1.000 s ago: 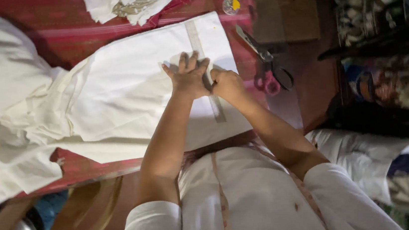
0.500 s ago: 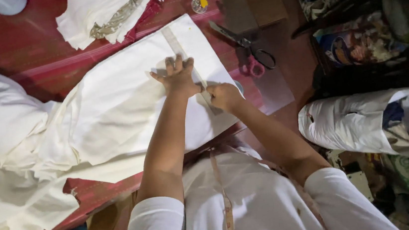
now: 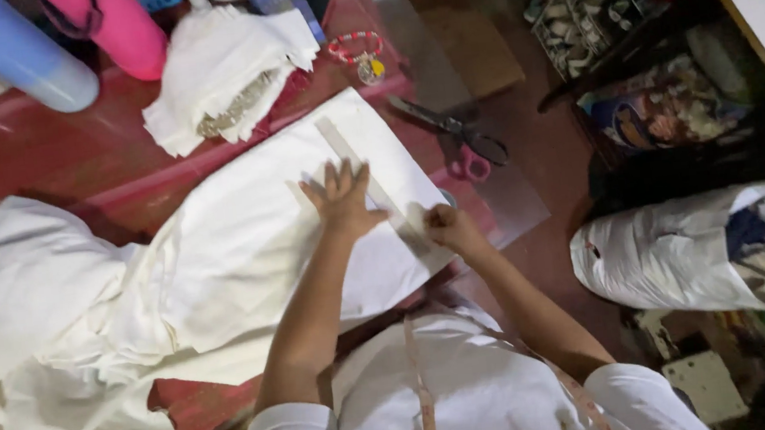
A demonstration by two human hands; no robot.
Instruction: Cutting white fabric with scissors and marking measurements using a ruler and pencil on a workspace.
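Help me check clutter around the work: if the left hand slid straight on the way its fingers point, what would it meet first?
The left hand lies flat on the white fabric, fingers pointing up the long ruler. Past the fabric's edge, the beaded keyring looks roughly first in line.

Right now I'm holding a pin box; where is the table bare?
Bare red tabletop between the blue cylinder and the white cloth; a clear patch right of the pink-handled scissors. Crowded around the folded white pile and both hands.

- Dark red wooden tabletop (image 3: 59, 157).
- Large cream cloth (image 3: 218, 250) spread across it.
- Folded white fabric pile (image 3: 220, 76).
- Pink-handled scissors (image 3: 459, 133).
- Red bead bracelet (image 3: 354, 49).
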